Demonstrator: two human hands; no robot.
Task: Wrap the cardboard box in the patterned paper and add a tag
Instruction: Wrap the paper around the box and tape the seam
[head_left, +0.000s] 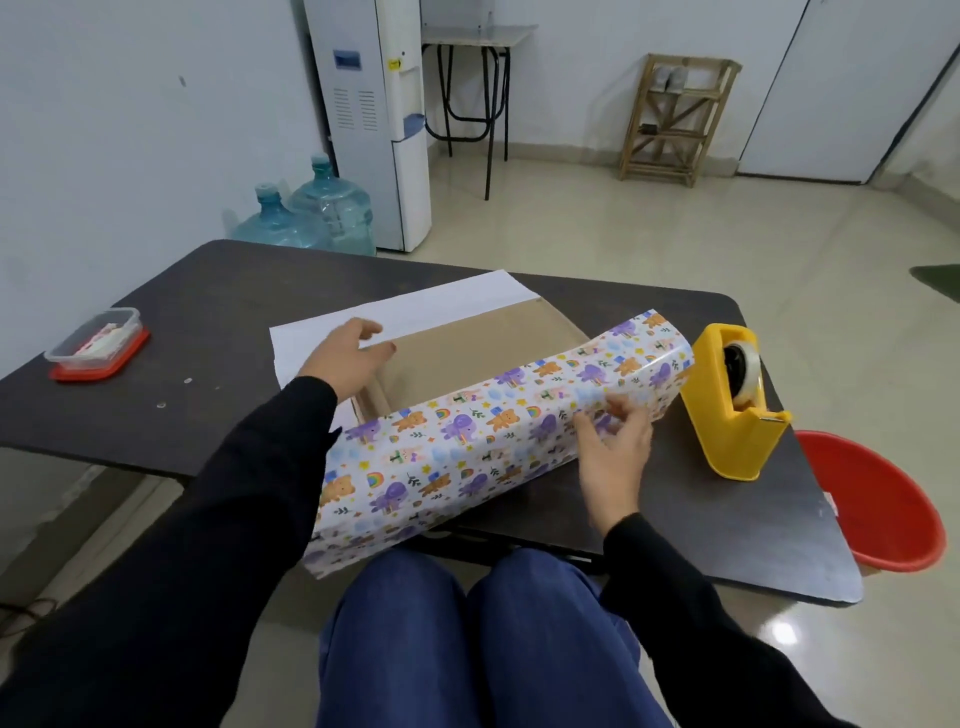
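On box (483, 353), r hand (613, 447) pinches paper (467, 441) (l hand (345, 353) open)

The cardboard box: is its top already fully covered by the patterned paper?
No. Most of the cardboard box top is bare brown; the patterned paper only folds up over its near edge.

paper (467, 441) — glossy print | box (467, 353) — matt cardboard | dispenser (727, 410) — shiny plastic

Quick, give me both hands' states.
Left hand: open, over the cardboard box, holding nothing.
Right hand: pinching the patterned paper.
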